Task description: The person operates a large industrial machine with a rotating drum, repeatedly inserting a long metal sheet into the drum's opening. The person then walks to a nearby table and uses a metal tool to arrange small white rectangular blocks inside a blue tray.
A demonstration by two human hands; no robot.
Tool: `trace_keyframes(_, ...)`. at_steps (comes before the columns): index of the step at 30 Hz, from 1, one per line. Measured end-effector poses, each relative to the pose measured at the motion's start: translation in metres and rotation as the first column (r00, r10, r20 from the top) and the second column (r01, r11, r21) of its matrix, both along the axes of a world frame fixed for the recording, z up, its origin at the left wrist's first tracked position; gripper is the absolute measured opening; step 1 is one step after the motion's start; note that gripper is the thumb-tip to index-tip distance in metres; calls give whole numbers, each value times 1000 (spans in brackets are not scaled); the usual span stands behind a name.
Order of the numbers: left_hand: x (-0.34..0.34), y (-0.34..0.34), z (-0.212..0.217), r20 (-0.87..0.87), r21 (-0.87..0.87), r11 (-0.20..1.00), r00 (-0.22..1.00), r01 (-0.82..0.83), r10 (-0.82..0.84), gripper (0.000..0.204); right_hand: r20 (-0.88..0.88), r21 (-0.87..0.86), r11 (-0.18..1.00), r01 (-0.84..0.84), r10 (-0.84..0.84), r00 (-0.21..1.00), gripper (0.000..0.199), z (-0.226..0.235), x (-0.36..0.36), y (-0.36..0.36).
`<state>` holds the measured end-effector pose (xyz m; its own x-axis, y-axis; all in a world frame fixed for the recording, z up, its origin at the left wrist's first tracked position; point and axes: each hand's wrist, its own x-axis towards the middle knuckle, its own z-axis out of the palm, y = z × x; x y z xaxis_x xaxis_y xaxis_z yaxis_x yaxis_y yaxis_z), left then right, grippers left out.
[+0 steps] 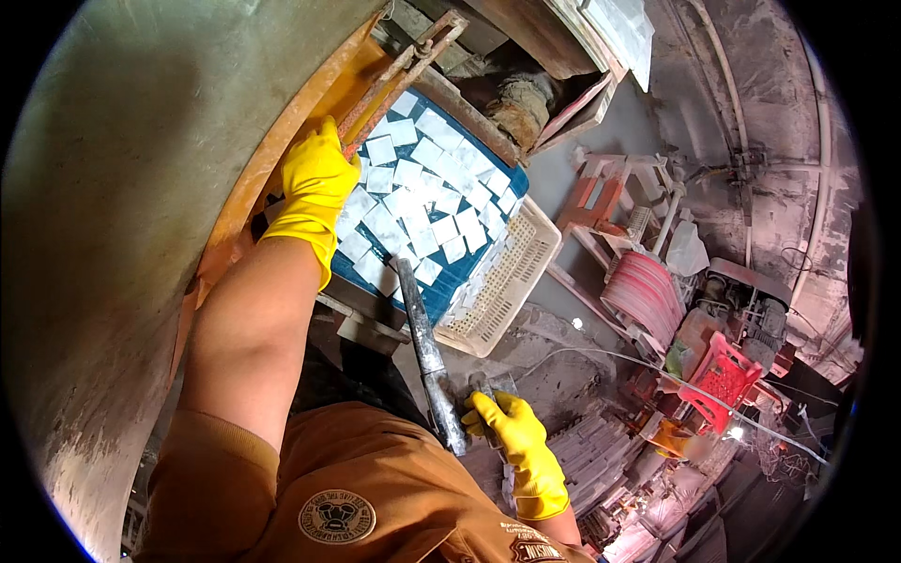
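Observation:
My left hand [319, 178], in a yellow rubber glove, is closed around a rusty reddish metal bar [380, 97] beside a large rounded metal drum. Just right of it, many white marbled tile pieces [404, 202] lie scattered on a dark blue belt [460, 286]. My right hand [511, 432], gloved in yellow too, is low in front of my body, its fingers curled round a short grey bar-like piece [482, 387]. Close to that hand, a long grey metal pipe [427, 347] slants up toward the belt's lower edge.
A cream perforated plastic basket [507, 291] stands at the belt's right end, with tile pieces inside. The large drum [113, 235] fills the left side. Farther right are a pink striped roll [643, 296], a red plastic crate [723, 375], a motor [760, 319] and a loose hose [638, 361].

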<state>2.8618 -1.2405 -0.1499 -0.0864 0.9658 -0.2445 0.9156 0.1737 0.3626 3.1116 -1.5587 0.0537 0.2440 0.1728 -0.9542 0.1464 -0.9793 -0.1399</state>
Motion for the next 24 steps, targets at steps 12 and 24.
trace_keyframes(12,-3,1,-10,2,59,998,1000,4,-4,67,-7,-7,999,37,-37,999,50,-1,-5,-16)
trace_keyframes(24,-4,5,-7,28,-59,998,1000,10,-8,73,16,12,999,35,-36,999,48,-2,-19,-17)
